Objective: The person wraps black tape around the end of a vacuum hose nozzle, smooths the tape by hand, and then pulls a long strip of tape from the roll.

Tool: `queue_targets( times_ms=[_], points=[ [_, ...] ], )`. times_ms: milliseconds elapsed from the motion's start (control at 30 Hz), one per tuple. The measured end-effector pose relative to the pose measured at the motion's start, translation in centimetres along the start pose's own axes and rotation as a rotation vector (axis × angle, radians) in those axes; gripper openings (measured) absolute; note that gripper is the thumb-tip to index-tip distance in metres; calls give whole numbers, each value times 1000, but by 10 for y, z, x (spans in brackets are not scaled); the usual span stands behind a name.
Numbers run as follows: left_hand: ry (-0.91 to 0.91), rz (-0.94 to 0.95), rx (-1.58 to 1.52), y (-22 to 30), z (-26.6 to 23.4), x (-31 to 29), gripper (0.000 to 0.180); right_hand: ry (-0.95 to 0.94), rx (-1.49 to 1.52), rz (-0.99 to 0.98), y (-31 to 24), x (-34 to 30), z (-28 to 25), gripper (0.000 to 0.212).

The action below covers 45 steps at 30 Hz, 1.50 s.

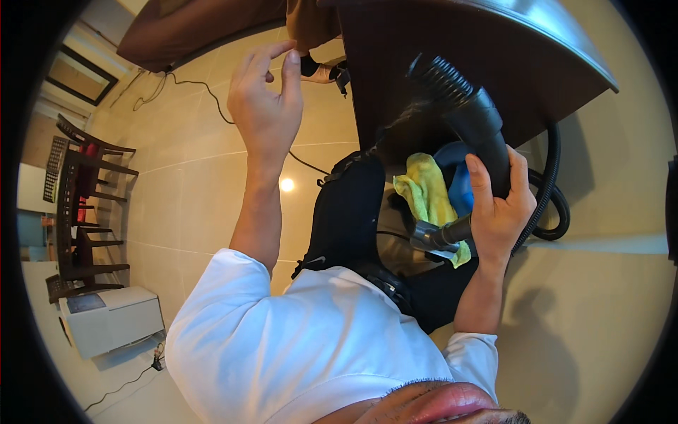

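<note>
My right hand [500, 205] is wrapped round a black vacuum cleaner handle [484, 131], which has a brush head [443, 79] with dark bristles at its far end. The brush is raised near the dark wooden desk panel [395, 42]; I cannot tell whether they touch. From the handle side, a black ribbed hose [549, 184] loops down on the right. My left hand [265, 99] is lifted in the air to the left of the desk, fingers loosely bent and apart, nothing visible in it. Beneath the handle lies a yellow cloth [427, 191] beside a blue object [460, 187], partly hidden.
A person's foot [323, 73] is beyond my left hand. A black cable [222, 113] runs across the tiled floor [183, 191]. Far left are a dark table [67, 205] with chairs [99, 173] and a white boxy appliance [116, 321]. The desk has a glossy top edge [565, 35].
</note>
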<state>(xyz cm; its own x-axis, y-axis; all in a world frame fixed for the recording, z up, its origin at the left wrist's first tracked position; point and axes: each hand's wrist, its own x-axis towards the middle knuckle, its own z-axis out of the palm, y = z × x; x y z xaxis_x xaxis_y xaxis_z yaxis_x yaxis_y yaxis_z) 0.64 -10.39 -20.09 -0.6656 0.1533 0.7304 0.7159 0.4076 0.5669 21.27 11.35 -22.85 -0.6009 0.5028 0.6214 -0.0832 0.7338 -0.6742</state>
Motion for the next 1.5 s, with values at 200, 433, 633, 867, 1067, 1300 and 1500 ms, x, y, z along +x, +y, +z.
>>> queue_targets(
  times_ms=[200, 433, 633, 867, 1067, 1300, 1500],
  points=[
    [-435, -118, -704, 26, 22, -29, 27, -83, 67, 21, -5, -2, 4, 38],
    [-695, -271, -1178, 31, 34, -25, 28, -60, 73, -15, -3, 0, 3, 35],
    [-651, -289, -1136, 48, 40, -28, 19, -32, 180, -63, -2, -3, 7, 34],
    [-634, -246, -946, 54, 33, -31, 18, -69, 245, -19, -7, -5, 2, 34],
    [-458, 213, -601, 46, 27, -26, 17, -211, 464, 176, -9, -4, -5, 31],
    [-400, 352, -447, 53, 9, -17, 19, -308, 855, 317, -6, 2, -17, 32],
    [-338, 541, -294, 43, 1, -9, 19, -458, 1082, 282, 17, -5, -16, 45]
  ],
)
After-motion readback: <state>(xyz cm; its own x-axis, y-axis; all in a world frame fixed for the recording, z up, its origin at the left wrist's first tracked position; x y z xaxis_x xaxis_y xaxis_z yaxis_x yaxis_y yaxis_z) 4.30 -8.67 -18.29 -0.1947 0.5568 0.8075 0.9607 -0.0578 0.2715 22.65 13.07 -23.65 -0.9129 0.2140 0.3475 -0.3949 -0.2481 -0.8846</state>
